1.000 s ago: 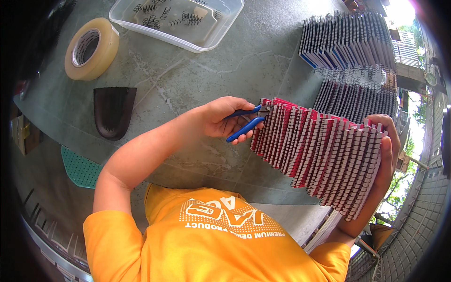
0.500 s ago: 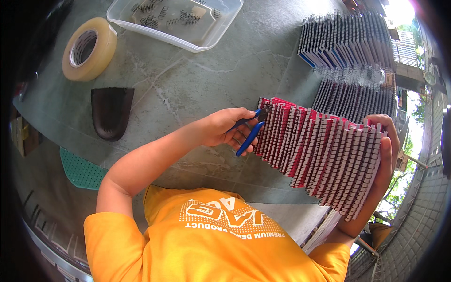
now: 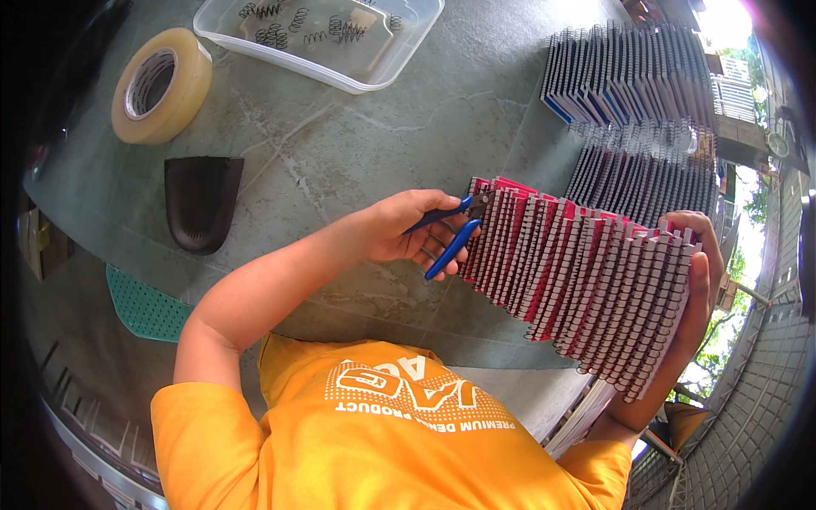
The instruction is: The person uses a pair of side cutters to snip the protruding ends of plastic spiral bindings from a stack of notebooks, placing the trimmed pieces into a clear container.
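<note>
My left hand is closed around wire cutters with blue handles. The handles are spread apart, and the dark jaws point at the upper left end of a row of spiral-bound notebooks. Dark wire coils face up along these notebooks, and pink-red covers show between them. At the row's right end my right hand grips the outermost notebook, fingers over the top corner and thumb on the near side. Whether the jaws touch a coil end is too small to tell.
More spiral notebooks with blue-and-white edges stand behind on the right, with another dark-coiled row nearer. A clear plastic tub holds cut coil pieces. Left lie a tape roll, a dark curved piece and a green perforated seat.
My left hand has shifted slightly, and the cutter handles look a little wider apart. My right hand and the notebooks stay almost where they were.
</note>
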`<state>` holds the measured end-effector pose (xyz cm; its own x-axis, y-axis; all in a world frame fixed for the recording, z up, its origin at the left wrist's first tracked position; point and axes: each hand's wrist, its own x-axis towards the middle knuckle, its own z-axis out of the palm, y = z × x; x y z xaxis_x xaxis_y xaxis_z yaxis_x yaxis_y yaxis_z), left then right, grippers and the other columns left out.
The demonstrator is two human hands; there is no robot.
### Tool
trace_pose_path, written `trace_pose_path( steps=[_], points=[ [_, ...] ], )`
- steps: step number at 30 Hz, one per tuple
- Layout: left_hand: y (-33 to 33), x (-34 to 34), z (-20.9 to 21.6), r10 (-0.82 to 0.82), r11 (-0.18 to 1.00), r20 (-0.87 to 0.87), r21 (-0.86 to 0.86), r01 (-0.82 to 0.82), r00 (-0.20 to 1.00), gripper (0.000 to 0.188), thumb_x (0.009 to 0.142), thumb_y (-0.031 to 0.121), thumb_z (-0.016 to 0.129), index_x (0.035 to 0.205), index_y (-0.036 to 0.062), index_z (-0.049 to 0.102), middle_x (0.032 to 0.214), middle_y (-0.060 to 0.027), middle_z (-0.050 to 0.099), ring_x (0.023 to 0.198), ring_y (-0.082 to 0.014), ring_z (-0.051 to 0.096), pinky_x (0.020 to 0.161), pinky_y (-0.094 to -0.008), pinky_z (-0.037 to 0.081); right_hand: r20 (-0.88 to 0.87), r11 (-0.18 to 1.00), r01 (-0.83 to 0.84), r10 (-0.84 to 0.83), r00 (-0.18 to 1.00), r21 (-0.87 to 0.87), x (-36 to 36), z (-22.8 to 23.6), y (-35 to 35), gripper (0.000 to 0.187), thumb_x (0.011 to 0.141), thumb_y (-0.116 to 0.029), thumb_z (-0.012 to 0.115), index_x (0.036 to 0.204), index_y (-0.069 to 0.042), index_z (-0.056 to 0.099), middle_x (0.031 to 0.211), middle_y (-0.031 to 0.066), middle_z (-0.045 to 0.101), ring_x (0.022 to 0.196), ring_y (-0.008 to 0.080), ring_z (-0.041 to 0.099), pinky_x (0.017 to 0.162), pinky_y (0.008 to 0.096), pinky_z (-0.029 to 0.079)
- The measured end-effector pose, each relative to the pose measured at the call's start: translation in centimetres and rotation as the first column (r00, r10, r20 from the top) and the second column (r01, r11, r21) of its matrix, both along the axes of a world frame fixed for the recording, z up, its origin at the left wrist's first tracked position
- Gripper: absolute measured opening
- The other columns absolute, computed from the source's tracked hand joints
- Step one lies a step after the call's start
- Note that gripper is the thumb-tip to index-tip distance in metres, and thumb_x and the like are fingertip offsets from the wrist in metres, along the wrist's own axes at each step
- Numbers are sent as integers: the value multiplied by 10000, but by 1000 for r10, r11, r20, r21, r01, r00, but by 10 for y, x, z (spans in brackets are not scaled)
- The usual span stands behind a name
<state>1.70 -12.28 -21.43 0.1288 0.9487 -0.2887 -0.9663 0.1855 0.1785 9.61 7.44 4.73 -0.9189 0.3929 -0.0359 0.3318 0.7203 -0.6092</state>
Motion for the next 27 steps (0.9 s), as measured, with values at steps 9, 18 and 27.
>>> trace_pose_path(
  steps=[9, 18, 27],
  points=[
    [2, -1, -18, -27, 984, 330, 176, -33, 944, 541, 957, 357, 259, 1230, -57, 474, 980, -248, 623, 818, -350, 653, 723, -468, 555, -6, 999, 32, -32, 999, 0, -1, 0, -1, 692, 801, -653, 490, 1002, 6, 549, 753, -4, 507, 652, 57, 501, 569, 189, 349],
    [4, 1, -24, -85, 962, 552, 264, -77, 829, 562, 955, 336, 232, 1276, -89, 411, 990, -286, 612, 825, -381, 651, 724, -479, 557, -21, 1000, 11, -11, 1000, -7, -1, -2, 2, 705, 798, -663, 488, 1009, 7, 544, 734, -6, 515, 636, 52, 507, 560, 184, 351],
    [5, -3, -18, -55, 976, 377, 218, -30, 925, 537, 953, 341, 251, 1231, -66, 463, 845, -220, 631, 687, -294, 641, 618, -379, 551, -18, 1000, 14, -14, 1000, -4, -3, 0, 0, 698, 800, -659, 489, 1005, 6, 546, 737, -5, 513, 632, 51, 508, 556, 185, 349]
  ],
)
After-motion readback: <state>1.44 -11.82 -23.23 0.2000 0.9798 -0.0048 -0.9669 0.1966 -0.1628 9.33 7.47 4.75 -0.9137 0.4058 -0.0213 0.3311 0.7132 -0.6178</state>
